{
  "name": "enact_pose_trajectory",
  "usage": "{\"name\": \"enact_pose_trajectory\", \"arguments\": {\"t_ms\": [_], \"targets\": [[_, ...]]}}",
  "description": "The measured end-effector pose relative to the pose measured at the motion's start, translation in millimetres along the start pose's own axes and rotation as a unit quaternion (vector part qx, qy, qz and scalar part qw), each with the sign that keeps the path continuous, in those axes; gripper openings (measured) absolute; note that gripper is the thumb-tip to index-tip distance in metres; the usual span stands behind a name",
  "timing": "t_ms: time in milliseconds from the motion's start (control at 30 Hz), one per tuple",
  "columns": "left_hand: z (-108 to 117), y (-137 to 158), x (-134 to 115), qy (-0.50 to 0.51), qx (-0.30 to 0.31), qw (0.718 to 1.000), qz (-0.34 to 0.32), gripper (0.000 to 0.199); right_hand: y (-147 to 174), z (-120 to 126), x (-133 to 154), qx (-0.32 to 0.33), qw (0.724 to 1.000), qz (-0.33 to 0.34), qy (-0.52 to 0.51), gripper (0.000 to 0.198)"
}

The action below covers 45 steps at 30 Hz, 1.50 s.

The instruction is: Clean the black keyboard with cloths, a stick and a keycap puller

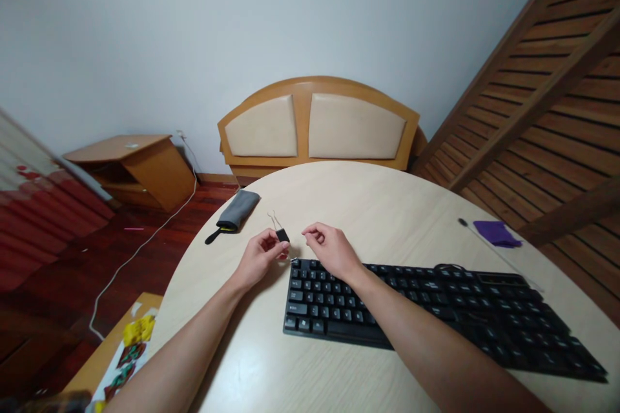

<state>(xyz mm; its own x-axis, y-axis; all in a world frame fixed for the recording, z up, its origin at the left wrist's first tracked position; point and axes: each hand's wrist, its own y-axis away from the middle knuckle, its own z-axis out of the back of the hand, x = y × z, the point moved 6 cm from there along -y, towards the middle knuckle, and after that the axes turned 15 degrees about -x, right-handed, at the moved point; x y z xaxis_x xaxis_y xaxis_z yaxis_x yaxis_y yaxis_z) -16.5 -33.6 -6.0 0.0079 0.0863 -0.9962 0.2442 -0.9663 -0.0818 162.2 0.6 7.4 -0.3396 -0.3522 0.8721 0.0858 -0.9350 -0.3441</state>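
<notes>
My left hand (264, 255) is closed on a black binder clip (282, 235), pinched between thumb and fingers. One wire handle of the clip sticks up and away from the hand. A bit of shiny metal shows below the clip at the upper left corner of the black keyboard (334, 328); I cannot tell whether it belongs to the clip. Just right of the clip, apart from it, my right hand (332, 248) hovers over the keyboard's top edge with its fingers drawn together in a pinch. Whatever is between those fingertips, if anything, is too small to see. My right forearm hides part of the keys.
On the round table (329, 190), a grey pouch (245, 208) with a black loop lies at the left. A purple cloth (497, 233) and a thin rod with a dark tip (463, 222) lie right. Beyond are a headboard (358, 126), a wooden cabinet (140, 168) and a slatted screen (542, 90).
</notes>
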Motion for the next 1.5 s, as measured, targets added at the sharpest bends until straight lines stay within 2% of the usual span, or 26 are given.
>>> {"name": "enact_pose_trajectory", "arguments": {"t_ms": [200,433,600,1000,1500], "targets": [[1,1,-5,-0.017,0.013,1.000,-0.009,0.041,1,0,0,-0.002,1.000,0.002,0.020,0.017],[1,3,-6,-0.008,0.020,1.000,0.011,0.041,5,7,9,0.023,0.990,0.035,0.133,0.019],[1,5,-5,-0.002,0.018,0.999,0.027,0.040,7,4,8,0.040,0.991,0.044,0.122,0.019],[-1,6,-8,-0.021,0.023,1.000,0.002,0.036,8,3,11,0.050,0.990,0.036,0.123,0.017],[-2,5,-11,-0.051,0.023,0.998,0.008,0.037,8,3,10,0.045,0.990,0.038,0.124,0.017]]}}
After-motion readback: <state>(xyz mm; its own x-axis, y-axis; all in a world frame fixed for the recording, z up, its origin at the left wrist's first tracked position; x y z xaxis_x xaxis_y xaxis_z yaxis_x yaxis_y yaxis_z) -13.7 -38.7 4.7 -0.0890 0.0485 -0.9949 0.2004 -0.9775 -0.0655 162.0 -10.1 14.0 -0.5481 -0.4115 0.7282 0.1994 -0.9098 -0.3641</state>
